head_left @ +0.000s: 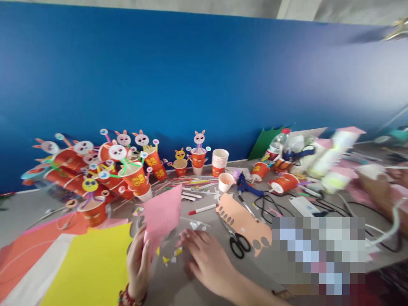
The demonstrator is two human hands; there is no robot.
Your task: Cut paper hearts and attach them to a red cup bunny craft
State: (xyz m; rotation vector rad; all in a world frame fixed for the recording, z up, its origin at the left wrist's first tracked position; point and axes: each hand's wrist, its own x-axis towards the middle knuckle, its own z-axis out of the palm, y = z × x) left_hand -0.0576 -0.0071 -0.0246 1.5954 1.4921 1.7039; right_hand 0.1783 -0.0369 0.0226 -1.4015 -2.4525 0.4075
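Left hand [137, 257]: grips paper [164, 214], raised.
Right hand [208, 261]: right of paper, near scraps [196, 225]; grip can't tell.
Scissors [237, 248]: right of paper, unheld; use needs a free hand.

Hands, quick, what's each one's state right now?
Left hand: closed on the pink paper.
Right hand: beside small paper scraps; can't tell if its grip is closed.

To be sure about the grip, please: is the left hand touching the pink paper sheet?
Touching. The head view shows it: the left hand holds the lower part of the pink paper sheet between thumb and fingers.
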